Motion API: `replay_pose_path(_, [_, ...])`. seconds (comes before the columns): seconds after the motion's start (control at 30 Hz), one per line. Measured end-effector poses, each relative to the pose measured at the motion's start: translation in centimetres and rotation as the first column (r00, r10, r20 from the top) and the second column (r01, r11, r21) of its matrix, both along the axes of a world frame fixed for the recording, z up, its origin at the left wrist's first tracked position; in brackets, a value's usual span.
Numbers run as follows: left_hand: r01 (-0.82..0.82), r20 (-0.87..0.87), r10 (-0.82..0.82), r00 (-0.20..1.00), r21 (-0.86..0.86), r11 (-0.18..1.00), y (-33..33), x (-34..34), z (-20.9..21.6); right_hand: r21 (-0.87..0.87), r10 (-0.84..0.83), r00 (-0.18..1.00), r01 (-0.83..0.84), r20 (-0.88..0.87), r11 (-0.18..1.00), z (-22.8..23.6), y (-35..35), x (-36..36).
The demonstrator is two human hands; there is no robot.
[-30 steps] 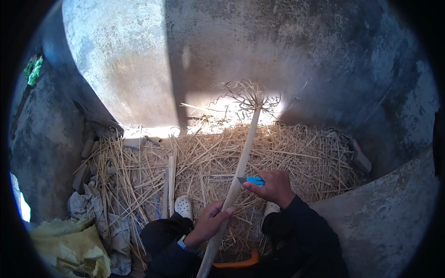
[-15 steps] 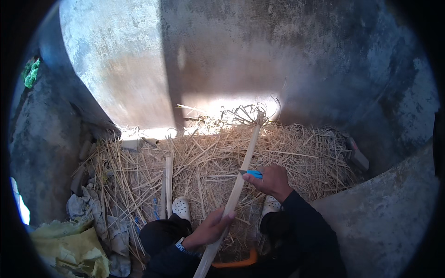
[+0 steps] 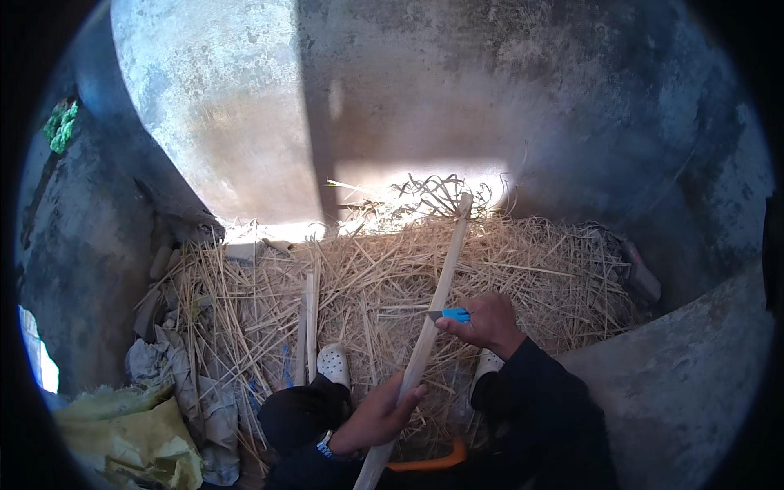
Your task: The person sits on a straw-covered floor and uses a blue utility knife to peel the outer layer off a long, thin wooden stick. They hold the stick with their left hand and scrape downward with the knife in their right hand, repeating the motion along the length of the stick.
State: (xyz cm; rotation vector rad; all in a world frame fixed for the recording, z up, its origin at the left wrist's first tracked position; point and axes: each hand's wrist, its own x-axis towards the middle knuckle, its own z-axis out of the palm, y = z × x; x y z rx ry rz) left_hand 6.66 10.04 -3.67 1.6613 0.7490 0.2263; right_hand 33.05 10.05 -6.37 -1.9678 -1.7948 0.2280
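Observation:
A long, pale strip of split bamboo or wood [image 3: 442, 294] slants from my lap up toward the wall. My left hand [image 3: 377, 415], with a metal watch [image 3: 324, 443] at its wrist, is closed around the strip's lower part. Higher up on the right, my right hand [image 3: 490, 322] grips a small knife [image 3: 455, 314] with a blue handle. Its short dark blade meets the strip's right side near mid-length; whether it cuts in, I cannot tell. The strip's lower end runs out at the bottom edge.
Straw and shavings [image 3: 392, 269] cover the floor between my light clogs [image 3: 333, 364]. Two slats [image 3: 311, 318] stand left of them. A curved orange thing [image 3: 433, 460] lies near my lap, a yellow sack [image 3: 131, 433] at lower left. A concrete wall [image 3: 408, 90] rises ahead.
The whole view has shifted a little, so things sit further right. My right hand and the knife are slightly lower along the strip. Both grips stay the same.

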Motion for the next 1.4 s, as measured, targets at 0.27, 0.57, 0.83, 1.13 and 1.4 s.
replay_pose_path(0.27, [0.071,-0.014,-0.072,0.997,-0.089,0.993,-0.8,0.3,0.0,0.13,-0.201,0.97,0.184,0.138,0.974,-1.6,1.9,5.2])
replay_pose_path(0.57, [0.051,0.029,-0.047,0.998,-0.154,0.987,-1.3,-0.4,-0.2,0.104,-0.11,0.994,0.108,0.014,0.989,-1.3,0.9,3.3])
replay_pose_path(0.83, [0.112,0.009,-0.112,0.994,-0.141,0.984,-2.9,-0.8,0.7,0.248,-0.284,0.954,0.253,0.098,0.935,-2.2,2.0,8.5])
replay_pose_path(1.13, [0.127,-0.042,-0.13,0.991,-0.075,0.989,-4.5,-0.3,1.0,0.151,-0.415,0.903,0.428,-0.112,0.891,-0.7,1.3,10.6])
replay_pose_path(1.4, [0.045,0.102,-0.038,0.994,-0.067,0.997,-5.7,1.5,1.0,0.091,-0.043,0.426,0.29,-0.904,0.953,0.5,-0.9,3.7])
